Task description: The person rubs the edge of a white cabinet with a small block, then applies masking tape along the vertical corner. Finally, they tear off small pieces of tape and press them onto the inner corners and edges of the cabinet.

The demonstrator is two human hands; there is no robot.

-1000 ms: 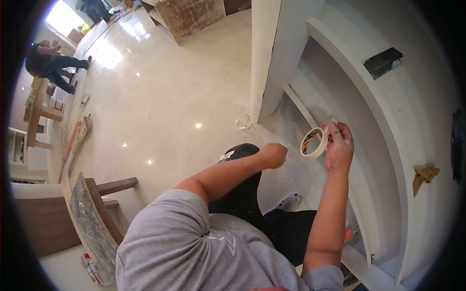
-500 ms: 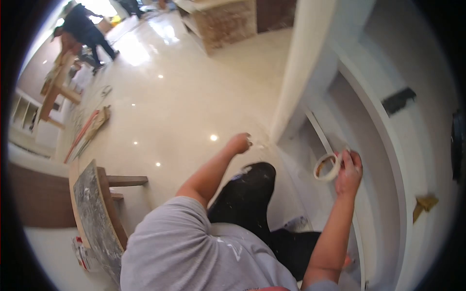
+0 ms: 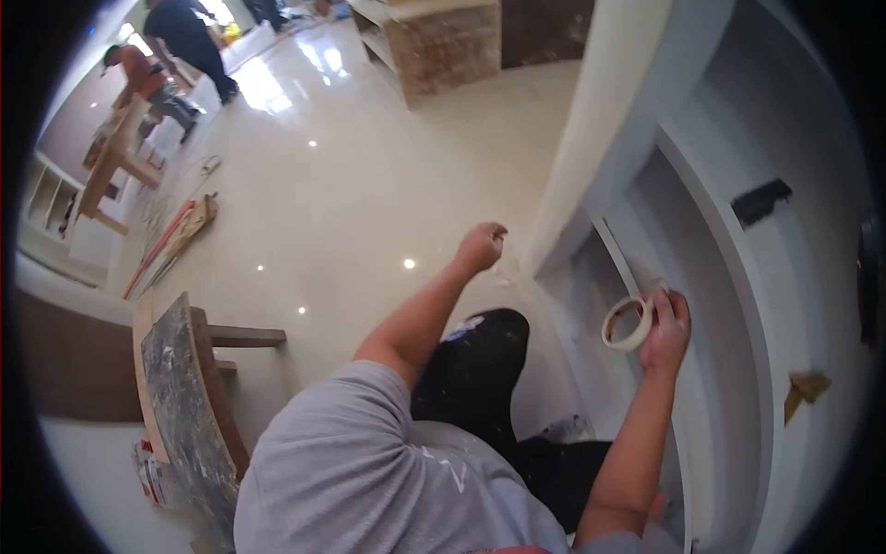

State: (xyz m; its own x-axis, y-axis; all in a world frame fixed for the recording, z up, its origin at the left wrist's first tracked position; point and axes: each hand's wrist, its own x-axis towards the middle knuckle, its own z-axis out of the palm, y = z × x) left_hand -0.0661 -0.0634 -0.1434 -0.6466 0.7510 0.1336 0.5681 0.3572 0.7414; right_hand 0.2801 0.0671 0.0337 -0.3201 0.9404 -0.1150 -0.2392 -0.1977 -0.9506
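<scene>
A roll of masking tape (image 3: 628, 325) hangs from my right hand (image 3: 666, 332), which is closed on its right side. The cream ring is seen at a slant, with its brown inner core showing. Beside this hand is the white shelf unit (image 3: 706, 198). My left hand (image 3: 482, 247) is raised above the floor, near the foot of a white upright panel (image 3: 595, 120). Its fingers are curled together, and whatever they may hold is too small to make out. My black-trousered knee lies below it.
A paint-spattered bench (image 3: 185, 388) stands at lower left. Red and tan long pieces (image 3: 171, 242) lie on the glossy floor (image 3: 360, 175). A wooden cabinet (image 3: 448, 51) stands at the back. Two people (image 3: 189, 42) are near a wooden trestle (image 3: 115, 162) at upper left.
My left hand has moved up and slightly right, toward the white panel. My right hand keeps hold of the tape roll, almost still. One distant person now stands more apart from the other.
</scene>
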